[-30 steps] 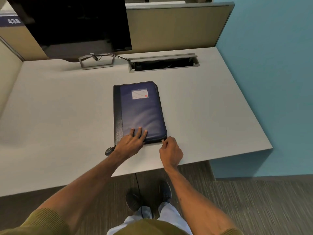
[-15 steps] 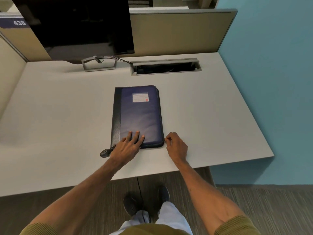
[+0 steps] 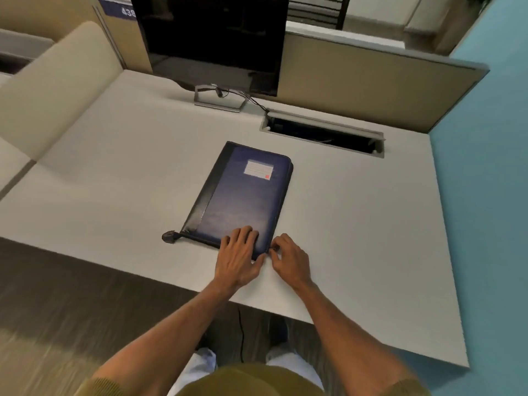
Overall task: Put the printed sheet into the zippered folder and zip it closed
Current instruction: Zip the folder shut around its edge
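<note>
Left hand (image 3: pixel 238 257) lies flat, fingers spread, palm down on the near right corner of the folder (image 3: pixel 243 201), pressing it to the desk (image 3: pixel 114 178); it grips nothing. Right hand (image 3: pixel 288 260) sits just beside that corner, thumb and forefinger pinched together on something small and dark at the folder's edge, by the look of it the zipper pull (image 3: pixel 271 249), too small to be sure.

Head view only. Folder lies closed and flat mid-desk, turned at a slant, spine strip on the left, a dark tab (image 3: pixel 169 237) sticking out at its near left end. No printed sheet shows anywhere on the desk, so it is probably already inside; cannot confirm. Far and right edges look shut, though the zipper teeth are too fine to read. Judgement: insertion done, zipping at or past the near right corner, with the near edge toward the tab likely left to close.

Writing: white label (image 3: pixel 258 170) on the folder cover has ruled lines and a red square, no readable text. Partition sign (image 3: pixel 118 8) top left shows "43" and a cut-off digit. Monitor (image 3: pixel 211 38) has a small logo on its stand (image 3: pixel 218 95), unreadable.
</note>
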The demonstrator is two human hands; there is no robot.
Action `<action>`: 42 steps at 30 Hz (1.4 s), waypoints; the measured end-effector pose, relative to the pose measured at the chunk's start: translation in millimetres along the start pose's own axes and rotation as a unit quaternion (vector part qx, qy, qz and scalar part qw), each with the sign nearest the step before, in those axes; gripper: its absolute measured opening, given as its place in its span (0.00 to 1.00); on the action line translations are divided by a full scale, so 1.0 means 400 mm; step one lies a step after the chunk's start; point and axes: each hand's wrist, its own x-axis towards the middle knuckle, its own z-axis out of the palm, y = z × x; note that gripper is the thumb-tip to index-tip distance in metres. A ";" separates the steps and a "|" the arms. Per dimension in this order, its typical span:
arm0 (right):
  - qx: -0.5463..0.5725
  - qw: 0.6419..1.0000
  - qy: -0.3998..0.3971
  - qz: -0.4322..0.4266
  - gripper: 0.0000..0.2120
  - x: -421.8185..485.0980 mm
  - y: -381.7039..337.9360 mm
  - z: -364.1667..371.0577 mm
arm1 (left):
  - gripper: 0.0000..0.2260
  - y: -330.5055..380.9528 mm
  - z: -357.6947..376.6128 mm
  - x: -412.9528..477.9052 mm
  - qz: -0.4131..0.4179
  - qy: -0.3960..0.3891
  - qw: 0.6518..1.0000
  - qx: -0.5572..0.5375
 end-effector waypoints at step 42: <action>-0.030 0.997 0.054 0.049 0.09 0.283 0.060 -0.126 | 0.33 0.111 -0.038 0.152 0.007 -0.103 0.984 0.146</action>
